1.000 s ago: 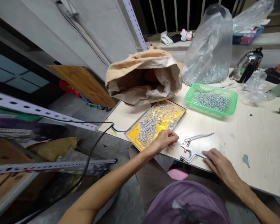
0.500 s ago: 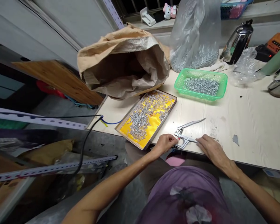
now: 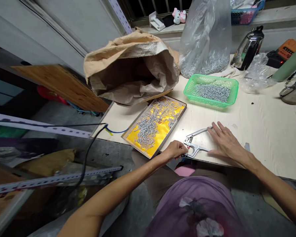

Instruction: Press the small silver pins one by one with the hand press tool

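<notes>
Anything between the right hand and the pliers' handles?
Nothing visible: the right hand, spread open, is right at the handle end of the pliers. The left hand is at the opposite end.

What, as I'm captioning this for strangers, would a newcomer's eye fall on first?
Probably the bright yellow-lined tray, strewn with small metal pieces, at the table's near edge. Behind it gapes a large brown sack, with a green basket of similar pieces to the right. Next, perhaps, the silver hand tool between the left hand and the spread right hand.
</notes>
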Available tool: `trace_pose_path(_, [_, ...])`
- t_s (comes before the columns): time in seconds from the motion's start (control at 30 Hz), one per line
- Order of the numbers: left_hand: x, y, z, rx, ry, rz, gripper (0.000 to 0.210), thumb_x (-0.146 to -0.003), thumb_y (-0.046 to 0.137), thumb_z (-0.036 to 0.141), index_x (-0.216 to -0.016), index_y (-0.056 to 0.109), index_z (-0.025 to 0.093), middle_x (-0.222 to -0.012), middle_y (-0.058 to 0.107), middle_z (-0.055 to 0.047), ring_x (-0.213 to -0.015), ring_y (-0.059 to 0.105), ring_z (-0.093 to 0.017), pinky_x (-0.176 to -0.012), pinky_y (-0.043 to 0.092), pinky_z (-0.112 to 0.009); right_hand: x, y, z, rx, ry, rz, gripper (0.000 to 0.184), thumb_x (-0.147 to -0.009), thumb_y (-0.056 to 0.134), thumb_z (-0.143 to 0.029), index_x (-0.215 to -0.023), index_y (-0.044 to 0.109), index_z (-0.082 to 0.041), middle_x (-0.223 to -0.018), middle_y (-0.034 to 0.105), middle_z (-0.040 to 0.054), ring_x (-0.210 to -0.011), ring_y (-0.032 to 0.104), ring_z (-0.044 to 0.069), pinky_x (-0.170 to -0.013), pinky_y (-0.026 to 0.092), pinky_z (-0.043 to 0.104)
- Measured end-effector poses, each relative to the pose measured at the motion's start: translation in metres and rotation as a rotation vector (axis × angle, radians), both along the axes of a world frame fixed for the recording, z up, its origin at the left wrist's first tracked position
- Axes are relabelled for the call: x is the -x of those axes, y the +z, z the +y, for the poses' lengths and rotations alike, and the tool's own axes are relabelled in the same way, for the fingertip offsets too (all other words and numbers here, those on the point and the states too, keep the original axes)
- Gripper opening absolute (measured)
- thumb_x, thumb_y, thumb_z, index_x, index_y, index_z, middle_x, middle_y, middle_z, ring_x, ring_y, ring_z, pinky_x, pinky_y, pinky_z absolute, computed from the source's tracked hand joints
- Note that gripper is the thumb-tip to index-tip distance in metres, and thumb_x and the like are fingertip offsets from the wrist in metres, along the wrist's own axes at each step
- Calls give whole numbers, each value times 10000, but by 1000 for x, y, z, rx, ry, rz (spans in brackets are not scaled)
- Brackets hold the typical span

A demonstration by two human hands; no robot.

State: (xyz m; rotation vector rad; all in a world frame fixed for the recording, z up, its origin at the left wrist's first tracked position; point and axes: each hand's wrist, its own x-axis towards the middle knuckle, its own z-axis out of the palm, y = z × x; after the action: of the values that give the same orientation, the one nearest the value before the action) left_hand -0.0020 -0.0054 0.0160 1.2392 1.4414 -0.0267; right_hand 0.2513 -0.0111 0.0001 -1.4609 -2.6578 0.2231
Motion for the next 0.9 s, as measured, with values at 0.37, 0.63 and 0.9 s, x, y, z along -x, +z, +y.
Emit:
trace_pose_path(0.37, [3,-6,-4,-7,-23,69,223,-789,566,316,-656,595,139,-419,456,61,-361,422,-76,-404,319,-182,12,14,0,14,63,-67,637,-779,595,-397,-1317,419,-105,-1086,609,164,-970,520,311,-884,384,457])
trace_pose_path(0.63, [-15,-7,-20,-905,-397,201,172,-862,574,310,-953,624,173,-982,614,-81,-963,565,-218,-797,476,-315,18,6,-14,-10,72,-64,577,-790,574,-243,-1313,407,-67,-973,614,134,-873,508,273,-812,403,389])
trace_pose_path(0.9, [-54,-15,15,-959,-865,154,637,-766,706,369,-1284,409,148,-1207,550,-116,-1048,509,-264,-848,450,-387,16,-2,-25,-34,-30,-4,649,-734,700,-281,-1268,434,-26,-1031,578,179,-919,493,295,-762,460,393])
